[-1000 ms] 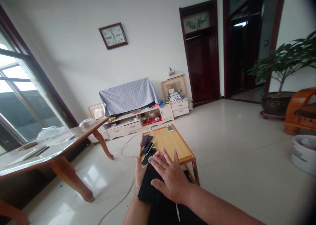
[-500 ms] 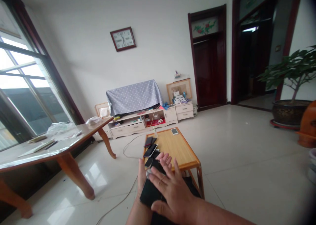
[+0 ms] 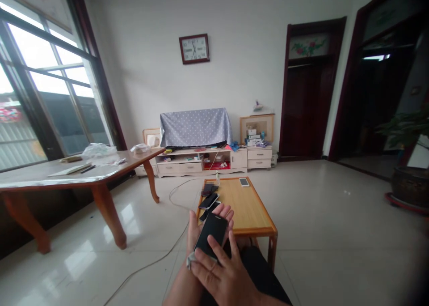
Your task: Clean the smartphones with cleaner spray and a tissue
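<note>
A black smartphone (image 3: pixel 212 230) lies face up across the palm of my left hand (image 3: pixel 193 234). The thumb stands along the phone's left edge, and the fingertips show past its upper right side. Over the phone's lower part is my right hand (image 3: pixel 225 272), its fingers stretched forward. A small crumpled whitish cloth or wipe (image 3: pixel 191 260) is pressed under those fingers at the phone's lower left corner; most of it is hidden. Just beyond my hands, several dark phones (image 3: pixel 209 201) are laid along the left edge of the low wooden table (image 3: pixel 241 212).
A white phone (image 3: pixel 244 182) and a small clear bottle (image 3: pixel 217 178) are at the low table's far end. To the left stands a larger table (image 3: pixel 110 168) with plastic bags. A cable (image 3: pixel 147 263) trails over the floor. Ahead is a white cabinet (image 3: pixel 181 168).
My right hand has slid down the phone with the wipe, uncovering its upper screen. The view has levelled and turned left, so the room appears shifted to the right.
</note>
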`<state>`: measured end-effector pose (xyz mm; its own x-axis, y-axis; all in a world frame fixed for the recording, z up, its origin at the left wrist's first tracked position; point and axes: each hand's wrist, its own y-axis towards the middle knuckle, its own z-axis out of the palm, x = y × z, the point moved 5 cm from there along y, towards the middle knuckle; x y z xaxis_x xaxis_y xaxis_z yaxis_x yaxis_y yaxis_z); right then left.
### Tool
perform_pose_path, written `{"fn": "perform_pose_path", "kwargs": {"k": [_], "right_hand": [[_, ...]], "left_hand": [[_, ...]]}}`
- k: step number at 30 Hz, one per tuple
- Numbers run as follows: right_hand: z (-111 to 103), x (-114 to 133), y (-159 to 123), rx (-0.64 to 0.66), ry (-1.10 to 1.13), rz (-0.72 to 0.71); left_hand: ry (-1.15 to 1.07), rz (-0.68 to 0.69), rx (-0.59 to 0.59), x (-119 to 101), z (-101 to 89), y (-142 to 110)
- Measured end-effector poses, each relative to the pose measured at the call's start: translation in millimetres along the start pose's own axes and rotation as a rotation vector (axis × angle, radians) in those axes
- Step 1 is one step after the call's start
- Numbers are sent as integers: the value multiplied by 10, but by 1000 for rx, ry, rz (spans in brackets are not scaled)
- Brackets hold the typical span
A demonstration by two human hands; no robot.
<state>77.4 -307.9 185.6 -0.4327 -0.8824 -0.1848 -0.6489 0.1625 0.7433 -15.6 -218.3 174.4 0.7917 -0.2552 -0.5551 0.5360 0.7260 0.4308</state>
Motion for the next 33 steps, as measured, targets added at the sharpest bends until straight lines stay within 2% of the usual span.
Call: {"fn": "perform_pose_path", "kwargs": {"k": [2,5,7,12,13,16,18,24,27,31,33], "right_hand": [[7,-30,-3,25,-2,43],[-76,-282,15,103,-21,291],[-128,-348,-4,109,-30,352],[-73,-108,-118,84,-9,117],[-64,-119,-129,93,-7,140],[-96,-297,-121,129,-14,350],[-145,-357,-96,135,-2,399],[-145,-69,-99,163,137,164],[-101,-60,-95,112,183,186],[-116,-151,-3,-74,275,216],[-153,-200,57,-155,332,253]], "left_hand": [[-7,11,15,-1,1,-24],[2,1,22,28,-26,-33],[2,26,18,20,-50,-25],[-51,109,-14,-29,-60,-17],[-58,111,-23,-27,-56,-18],[-64,120,-64,-14,-58,-18],[-73,143,-91,-22,-88,-20],[-185,230,-143,-82,-319,-87],[-273,236,-310,-87,-468,-109],[-375,259,-716,-110,-607,-135],[-391,264,-846,-131,-616,-141]]}}
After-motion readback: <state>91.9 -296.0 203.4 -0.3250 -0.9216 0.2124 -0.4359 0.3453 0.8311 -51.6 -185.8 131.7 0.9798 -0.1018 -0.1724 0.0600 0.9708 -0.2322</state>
